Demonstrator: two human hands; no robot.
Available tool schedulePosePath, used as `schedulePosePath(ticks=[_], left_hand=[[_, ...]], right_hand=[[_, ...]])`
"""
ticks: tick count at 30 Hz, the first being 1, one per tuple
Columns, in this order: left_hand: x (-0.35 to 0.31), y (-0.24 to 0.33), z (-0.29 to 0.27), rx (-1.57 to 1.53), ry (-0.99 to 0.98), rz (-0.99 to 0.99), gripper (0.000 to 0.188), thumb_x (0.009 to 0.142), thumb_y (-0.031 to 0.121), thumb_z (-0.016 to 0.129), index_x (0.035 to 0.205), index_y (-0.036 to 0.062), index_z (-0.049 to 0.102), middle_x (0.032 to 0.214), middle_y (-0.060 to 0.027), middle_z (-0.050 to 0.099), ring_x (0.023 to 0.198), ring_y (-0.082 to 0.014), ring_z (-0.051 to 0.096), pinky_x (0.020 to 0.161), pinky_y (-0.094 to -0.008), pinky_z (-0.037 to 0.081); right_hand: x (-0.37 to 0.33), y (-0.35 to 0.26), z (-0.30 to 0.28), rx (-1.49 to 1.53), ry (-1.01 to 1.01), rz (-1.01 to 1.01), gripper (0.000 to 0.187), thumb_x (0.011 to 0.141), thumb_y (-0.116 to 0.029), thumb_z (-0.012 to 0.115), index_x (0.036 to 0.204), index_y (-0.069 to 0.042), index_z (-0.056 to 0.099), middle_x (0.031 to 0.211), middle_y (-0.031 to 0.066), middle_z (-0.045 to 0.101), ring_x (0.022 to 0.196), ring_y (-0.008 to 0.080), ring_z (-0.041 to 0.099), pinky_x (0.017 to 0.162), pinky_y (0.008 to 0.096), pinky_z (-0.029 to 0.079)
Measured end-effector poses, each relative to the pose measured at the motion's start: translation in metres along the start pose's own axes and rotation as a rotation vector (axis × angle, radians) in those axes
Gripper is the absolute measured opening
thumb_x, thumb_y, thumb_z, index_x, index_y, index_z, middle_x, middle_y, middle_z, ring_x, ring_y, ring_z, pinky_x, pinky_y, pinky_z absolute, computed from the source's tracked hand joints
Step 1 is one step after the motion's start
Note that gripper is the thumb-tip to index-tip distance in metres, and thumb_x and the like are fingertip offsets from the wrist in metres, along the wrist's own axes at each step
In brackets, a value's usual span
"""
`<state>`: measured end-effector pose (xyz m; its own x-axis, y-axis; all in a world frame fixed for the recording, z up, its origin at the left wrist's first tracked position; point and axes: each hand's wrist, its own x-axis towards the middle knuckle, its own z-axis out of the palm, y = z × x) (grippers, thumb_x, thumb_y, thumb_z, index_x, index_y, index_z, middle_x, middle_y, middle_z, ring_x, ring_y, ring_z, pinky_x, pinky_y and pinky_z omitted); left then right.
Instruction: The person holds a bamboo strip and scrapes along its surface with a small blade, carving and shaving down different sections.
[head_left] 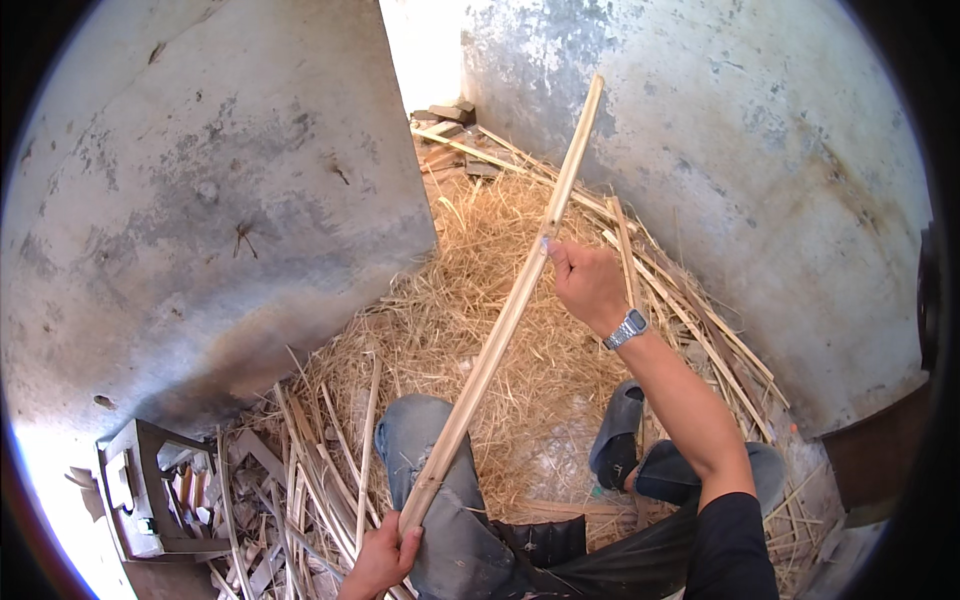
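A long, pale split-bamboo strip slants from my lap up toward the right wall. Its lower end is in my left hand, with fingers wrapped round it beside my left knee. My right hand, a metal-banded watch on its wrist, is closed at the strip's right edge, above its middle. A small shiny bit shows at the thumb tip against the strip. The fingers hide whatever else this hand grips.
Straw-like shavings cover the floor. Long strips lie along the right wall, and more strips lean at the left. A dark metal frame stands at lower left. Bricks sit by the bright opening.
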<state>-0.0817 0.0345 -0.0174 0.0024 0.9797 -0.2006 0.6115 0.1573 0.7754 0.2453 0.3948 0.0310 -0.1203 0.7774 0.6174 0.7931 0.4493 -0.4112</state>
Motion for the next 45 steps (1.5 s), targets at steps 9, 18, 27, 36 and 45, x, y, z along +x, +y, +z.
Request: schedulePosePath(ticks=[9, 18, 27, 36, 45], left_hand=[[0.004, 0.011, -0.005, 0.094, -0.061, -0.099, 0.028, 0.101, 0.025, 0.064, 0.108, -0.0011, 0.056, 0.068, -0.0206, 0.063, 0.061, -0.0354, 0.067, 0.059, -0.0430, 0.051], [0.001, 0.002, 0.002, 0.016, 0.013, 0.028, 0.033, 0.108, 0.032, 0.054, 0.120, 0.0019, 0.058, 0.072, -0.0127, 0.062, 0.064, -0.0241, 0.061, 0.058, -0.0401, 0.048], [0.002, 0.000, 0.004, 0.010, -0.017, -0.021, 0.031, 0.108, 0.032, 0.054, 0.117, 0.0022, 0.059, 0.074, -0.0106, 0.060, 0.066, -0.0217, 0.058, 0.061, -0.0394, 0.049], [0.001, 0.005, 0.002, 0.000, 0.008, -0.024, 0.030, 0.109, 0.032, 0.054, 0.116, 0.0031, 0.060, 0.073, -0.0089, 0.059, 0.066, -0.0198, 0.058, 0.060, -0.0382, 0.048], [-0.001, -0.001, 0.002, -0.014, -0.008, -0.056, 0.036, 0.108, 0.033, 0.056, 0.128, 0.0039, 0.059, 0.076, -0.0087, 0.063, 0.067, -0.0202, 0.060, 0.061, -0.0392, 0.049]], right_hand=[[0.003, 0.013, 0.002, -0.080, -0.029, -0.051, 0.049, 0.108, -0.034, 0.053, 0.068, -0.008, 0.062, 0.048, 0.0116, 0.052, 0.038, 0.0260, 0.048, 0.040, 0.0401, 0.033], [0.002, 0.012, 0.006, -0.086, -0.042, -0.069, 0.048, 0.107, -0.035, 0.053, 0.069, -0.009, 0.065, 0.049, 0.0136, 0.054, 0.039, 0.0309, 0.052, 0.039, 0.0437, 0.037], [0.005, 0.018, 0.010, -0.046, -0.031, -0.076, 0.045, 0.107, -0.035, 0.053, 0.074, -0.009, 0.069, 0.050, 0.0134, 0.055, 0.040, 0.0302, 0.052, 0.042, 0.0435, 0.038], [0.004, 0.006, 0.012, -0.003, -0.091, -0.019, 0.046, 0.107, -0.031, 0.055, 0.069, -0.006, 0.063, 0.049, 0.0139, 0.052, 0.039, 0.0295, 0.049, 0.040, 0.0418, 0.036], [0.002, 0.007, 0.016, -0.101, -0.303, 0.009, 0.049, 0.108, -0.040, 0.050, 0.076, -0.011, 0.073, 0.049, 0.0127, 0.056, 0.040, 0.0302, 0.055, 0.041, 0.0430, 0.042]])
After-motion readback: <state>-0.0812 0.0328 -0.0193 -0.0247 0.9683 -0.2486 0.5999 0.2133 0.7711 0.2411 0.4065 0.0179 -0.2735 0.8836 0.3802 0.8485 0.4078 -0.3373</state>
